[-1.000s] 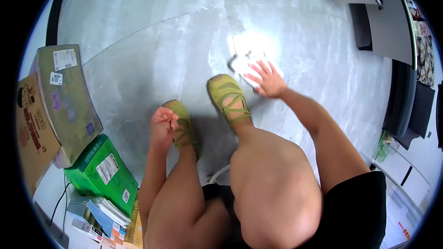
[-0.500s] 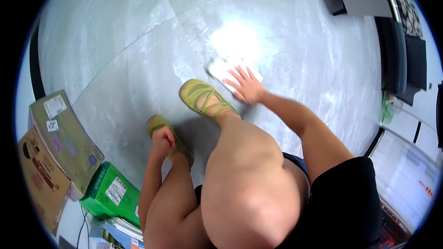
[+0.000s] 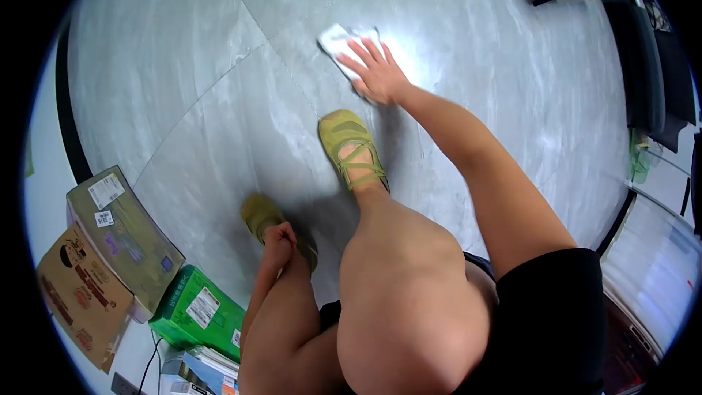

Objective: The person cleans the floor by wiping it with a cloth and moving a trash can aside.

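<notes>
My right hand [image 3: 376, 73] lies with its fingers spread flat on a white cloth [image 3: 338, 42], which rests on the grey tiled floor [image 3: 212, 139]. Part of the cloth is hidden beneath the palm and fingers. Lower down, my left hand [image 3: 278, 241] is curled into a fist by my left ankle, and nothing shows in it. Two yellow-green strappy shoes, the right shoe [image 3: 349, 143] and the left shoe [image 3: 262, 216], are on my feet. The right one stands just below the cloth.
Cardboard boxes [image 3: 84, 289] and a green box [image 3: 194, 307] stand at the lower left, beside books and papers [image 3: 208, 366]. Dark furniture [image 3: 635, 66] lines the right side, and a translucent white bin or drawer [image 3: 647, 263] sits below it.
My right hand has slid the cloth forward across the floor, farther from my right foot. My left hand stays closed near the left ankle. The view has shifted slightly.
</notes>
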`<move>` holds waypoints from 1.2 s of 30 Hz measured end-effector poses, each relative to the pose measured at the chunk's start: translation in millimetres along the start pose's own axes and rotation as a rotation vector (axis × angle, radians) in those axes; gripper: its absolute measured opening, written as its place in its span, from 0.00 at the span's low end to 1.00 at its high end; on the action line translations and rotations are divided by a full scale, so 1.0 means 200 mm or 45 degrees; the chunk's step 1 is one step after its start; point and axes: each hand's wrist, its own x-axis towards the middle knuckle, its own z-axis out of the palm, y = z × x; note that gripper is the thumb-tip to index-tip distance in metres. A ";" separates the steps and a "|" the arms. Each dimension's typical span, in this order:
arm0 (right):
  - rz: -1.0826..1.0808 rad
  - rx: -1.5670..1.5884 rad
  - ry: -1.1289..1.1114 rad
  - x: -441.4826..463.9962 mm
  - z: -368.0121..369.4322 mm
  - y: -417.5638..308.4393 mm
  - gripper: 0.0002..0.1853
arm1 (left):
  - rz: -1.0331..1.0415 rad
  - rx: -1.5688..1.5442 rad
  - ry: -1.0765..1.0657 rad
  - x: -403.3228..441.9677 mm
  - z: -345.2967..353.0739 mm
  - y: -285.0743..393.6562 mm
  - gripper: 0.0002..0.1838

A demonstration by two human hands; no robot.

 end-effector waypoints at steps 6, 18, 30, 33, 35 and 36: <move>0.228 0.076 0.125 0.43 0.02 -0.07 0.33 | -0.013 0.117 -0.001 0.00 -0.01 0.04 0.16; 0.043 0.264 -0.309 -1.78 0.29 -0.23 0.36 | 0.172 0.538 -0.042 0.05 -0.04 0.01 0.14; 0.038 0.007 -0.072 -0.79 0.02 0.18 0.35 | 0.316 0.338 -0.124 0.35 0.05 0.80 0.15; 0.221 -0.002 -0.042 -0.23 0.01 0.23 0.34 | 0.365 0.517 -0.149 0.41 0.09 0.88 0.12; 0.363 0.085 0.007 0.08 0.02 0.25 0.32 | 0.394 0.602 -0.156 0.44 0.08 0.88 0.09; 0.439 0.105 0.001 0.21 0.01 0.22 0.33 | 0.380 0.619 -0.156 0.46 0.06 0.84 0.08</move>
